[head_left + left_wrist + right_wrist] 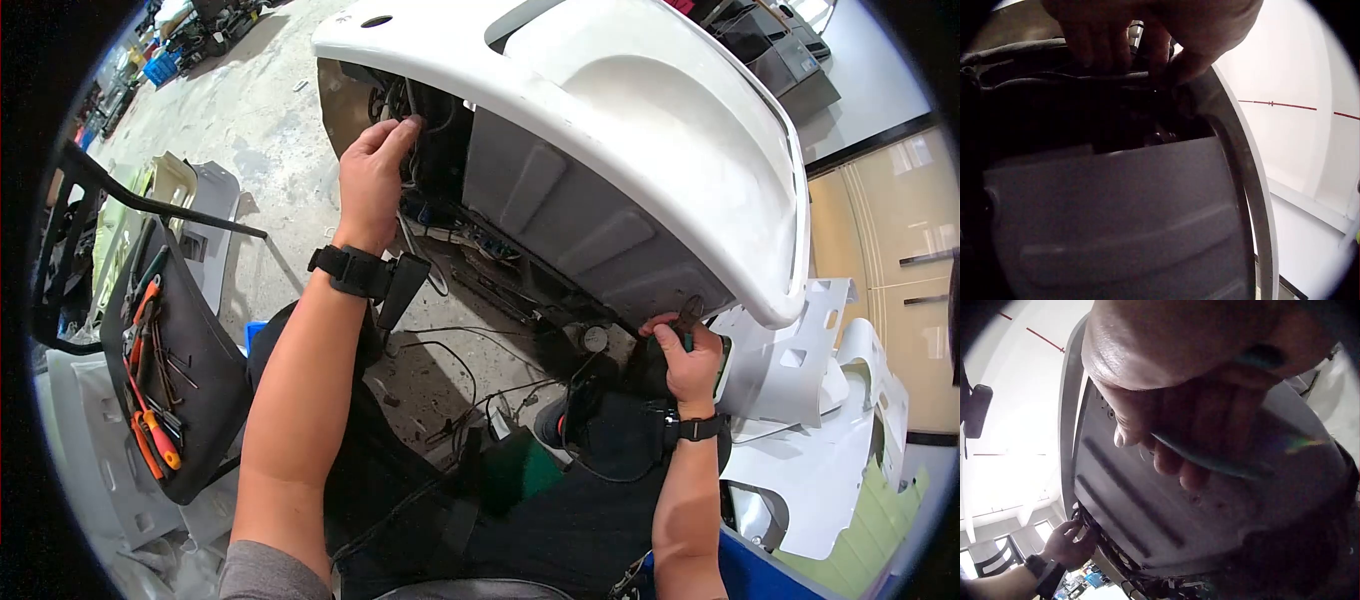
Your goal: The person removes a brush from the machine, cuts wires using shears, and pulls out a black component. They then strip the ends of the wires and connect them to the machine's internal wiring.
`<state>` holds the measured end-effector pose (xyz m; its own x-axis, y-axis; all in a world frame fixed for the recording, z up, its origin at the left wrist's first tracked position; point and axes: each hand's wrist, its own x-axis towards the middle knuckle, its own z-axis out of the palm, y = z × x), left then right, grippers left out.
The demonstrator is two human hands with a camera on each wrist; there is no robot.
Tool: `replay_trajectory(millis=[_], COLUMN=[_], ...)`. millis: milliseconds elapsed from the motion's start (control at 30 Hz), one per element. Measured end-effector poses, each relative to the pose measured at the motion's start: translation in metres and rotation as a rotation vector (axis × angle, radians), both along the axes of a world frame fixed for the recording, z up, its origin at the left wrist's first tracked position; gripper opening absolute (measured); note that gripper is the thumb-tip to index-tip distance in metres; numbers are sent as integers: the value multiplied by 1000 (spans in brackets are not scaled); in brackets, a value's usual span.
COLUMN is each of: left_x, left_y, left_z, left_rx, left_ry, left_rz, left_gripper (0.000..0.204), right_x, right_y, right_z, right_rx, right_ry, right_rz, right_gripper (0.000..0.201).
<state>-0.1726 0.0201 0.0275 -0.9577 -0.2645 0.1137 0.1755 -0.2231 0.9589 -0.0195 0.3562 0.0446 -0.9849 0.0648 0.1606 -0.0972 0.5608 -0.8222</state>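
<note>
A big white molded shell (pixel 610 80) stands tipped, its grey ribbed underside panel (pixel 560 200) facing me. At the panel's left end my left hand (pixel 370 180) reaches into a dark cavity, thumb and fingers pinched together at a dark cable (pixel 1104 77). What lies between those fingertips is mostly hidden. My right hand (pixel 695 365) holds pliers (pixel 690 314) with green handles, close to the panel's lower right corner. In the right wrist view a green handle (pixel 1210 462) crosses the curled fingers, and the pliers' head is hidden there.
On the left, a dark seat (pixel 205 400) carries screwdrivers (pixel 160 440) and several other hand tools. Loose black cables (pixel 465 365) trail over the concrete floor (pixel 280 130) below the shell. White plastic covers (pixel 790 350) are stacked at the right.
</note>
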Motion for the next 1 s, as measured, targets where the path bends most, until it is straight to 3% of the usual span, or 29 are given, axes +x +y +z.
replay_trajectory(millis=[300, 367, 467, 533, 733, 800, 867, 967, 1000], left_x=[0, 4, 13, 32, 84, 104, 126, 148, 155], left_y=[3, 8, 18, 28, 71, 85, 97, 99, 97], left_z=[-2, -2, -8, -11, -15, -9, -6, 0, 8], left_rx=[-105, -104, -22, 5, -110, -129, -88, -160, -156], left_ry=[8, 13, 55, -89, -152, -353, -333, -195, -193], left_rz=[30, 30, 145, 147, -353, -494, -532, -412, -389], left_gripper=[25, 26, 27, 27, 23, 25, 28, 28, 28], right_x=[1, 2, 3, 7, 7, 7, 7, 8, 12], right_y=[-9, -12, -16, -27, -59, -73, -79, -84, -90], right_z=[-6, -4, -14, -12, -7, -3, 6, 34, 39], right_rx=[104, 96, 83, 34, -140, -217, -188, -166, -309], right_ry=[1, -94, -72, -139, -240, -260, -218, -252, -137], right_rz=[62, 61, 86, 101, 195, 150, 193, 245, 255], right_gripper=[14, 13, 14, 14, 16, 17, 18, 17, 15])
